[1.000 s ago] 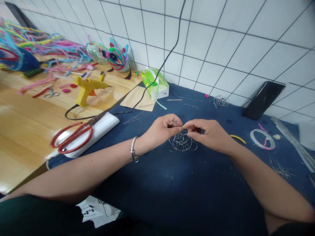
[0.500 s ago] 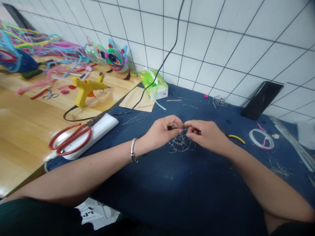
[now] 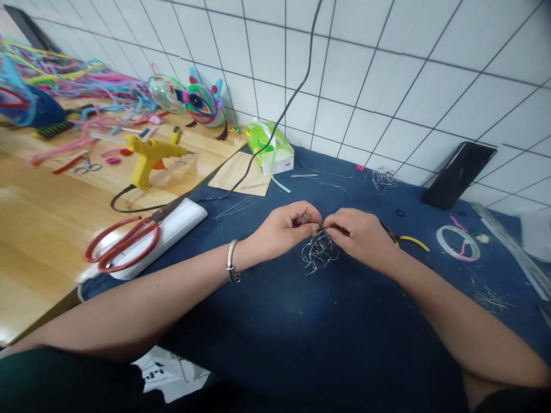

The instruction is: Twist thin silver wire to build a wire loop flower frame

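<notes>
Thin silvery wire bent into loops, dotted with small pinkish beads, forms a wire piece [image 3: 319,252] that hangs below my fingertips over the dark blue mat [image 3: 297,332]. My left hand [image 3: 293,228], with a silver bangle at the wrist, pinches the top of this wire between thumb and forefinger. Close beside it my right hand [image 3: 355,232] pinches the same top end, fingertips almost meeting the left ones. The exact spot gripped is hidden by the fingers. Pliers with a yellow handle [image 3: 413,242] lie partly behind my right hand.
Left are red-handled scissors [image 3: 129,244] on a white power strip [image 3: 189,215], and a yellow glue gun [image 3: 150,158] whose cord crosses the mat. A tissue pack [image 3: 275,152] stands behind. To the right are a phone [image 3: 460,175], a clear ring [image 3: 457,242] and loose wires [image 3: 488,295].
My right hand has turned slightly and its thumb has closed in on the wire's top. The hanging loops have swung and bunched narrower; more of the pliers shows.
</notes>
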`<act>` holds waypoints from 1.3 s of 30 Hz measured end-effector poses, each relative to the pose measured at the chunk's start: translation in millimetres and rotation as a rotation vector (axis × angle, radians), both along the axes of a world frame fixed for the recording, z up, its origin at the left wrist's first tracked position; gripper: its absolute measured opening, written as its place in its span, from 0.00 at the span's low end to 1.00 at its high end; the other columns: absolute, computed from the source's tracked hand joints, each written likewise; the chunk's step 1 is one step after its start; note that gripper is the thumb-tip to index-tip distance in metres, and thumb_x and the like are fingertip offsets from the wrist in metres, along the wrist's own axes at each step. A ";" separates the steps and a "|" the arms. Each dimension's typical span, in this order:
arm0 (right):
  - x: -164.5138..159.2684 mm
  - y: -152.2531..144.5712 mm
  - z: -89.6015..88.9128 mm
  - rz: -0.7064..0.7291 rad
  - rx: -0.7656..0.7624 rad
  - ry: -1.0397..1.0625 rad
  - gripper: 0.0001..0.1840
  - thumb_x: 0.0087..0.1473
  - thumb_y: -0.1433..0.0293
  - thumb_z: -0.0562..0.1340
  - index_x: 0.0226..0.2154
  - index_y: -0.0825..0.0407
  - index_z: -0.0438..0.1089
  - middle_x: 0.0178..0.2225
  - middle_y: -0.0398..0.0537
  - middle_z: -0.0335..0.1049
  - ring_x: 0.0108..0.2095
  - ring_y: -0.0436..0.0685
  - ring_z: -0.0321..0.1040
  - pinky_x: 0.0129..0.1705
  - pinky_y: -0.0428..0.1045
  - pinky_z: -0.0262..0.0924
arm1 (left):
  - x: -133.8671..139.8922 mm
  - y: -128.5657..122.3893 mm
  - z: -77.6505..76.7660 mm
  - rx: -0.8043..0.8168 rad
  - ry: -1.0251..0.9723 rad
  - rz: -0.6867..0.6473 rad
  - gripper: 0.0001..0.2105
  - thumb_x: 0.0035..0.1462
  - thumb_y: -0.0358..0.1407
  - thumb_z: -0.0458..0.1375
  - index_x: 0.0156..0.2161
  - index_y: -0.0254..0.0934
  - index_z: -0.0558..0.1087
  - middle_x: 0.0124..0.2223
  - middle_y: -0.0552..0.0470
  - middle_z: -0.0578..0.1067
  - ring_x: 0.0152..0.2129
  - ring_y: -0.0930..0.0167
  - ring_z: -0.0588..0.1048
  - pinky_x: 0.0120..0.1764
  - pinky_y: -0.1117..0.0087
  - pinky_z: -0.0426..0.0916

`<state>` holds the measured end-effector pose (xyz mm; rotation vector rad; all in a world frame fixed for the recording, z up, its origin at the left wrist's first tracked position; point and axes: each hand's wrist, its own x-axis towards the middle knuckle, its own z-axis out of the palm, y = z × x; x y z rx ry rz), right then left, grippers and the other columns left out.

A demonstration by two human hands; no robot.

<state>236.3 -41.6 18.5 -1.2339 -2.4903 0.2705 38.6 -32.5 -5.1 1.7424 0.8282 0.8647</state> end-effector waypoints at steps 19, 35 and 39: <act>2.5 -0.6 0.3 0.084 0.044 0.021 0.11 0.59 0.69 0.53 0.38 0.50 0.71 0.36 0.45 0.74 0.38 0.53 0.69 0.42 0.48 0.60 | -7.7 4.8 4.8 0.396 0.295 -0.003 0.06 0.56 0.30 0.53 0.31 0.35 0.72 0.32 0.51 0.73 0.31 0.74 0.70 0.36 0.70 0.66; 0.5 -4.8 12.9 -0.045 -0.395 0.407 0.07 0.47 0.73 0.58 0.33 0.50 0.64 0.28 0.41 0.67 0.27 0.48 0.62 0.31 0.46 0.60 | -0.1 -3.7 2.1 -0.381 -0.334 -0.105 0.08 0.57 0.39 0.54 0.31 0.37 0.65 0.37 0.49 0.75 0.18 0.80 0.62 0.21 0.74 0.58; 3.6 -4.9 16.1 -0.069 -0.338 0.411 0.09 0.47 0.74 0.59 0.34 0.50 0.65 0.28 0.41 0.67 0.27 0.48 0.63 0.30 0.46 0.60 | -0.7 2.0 0.6 -0.400 -0.314 -0.130 0.08 0.59 0.38 0.54 0.31 0.36 0.66 0.31 0.52 0.71 0.18 0.80 0.61 0.22 0.74 0.58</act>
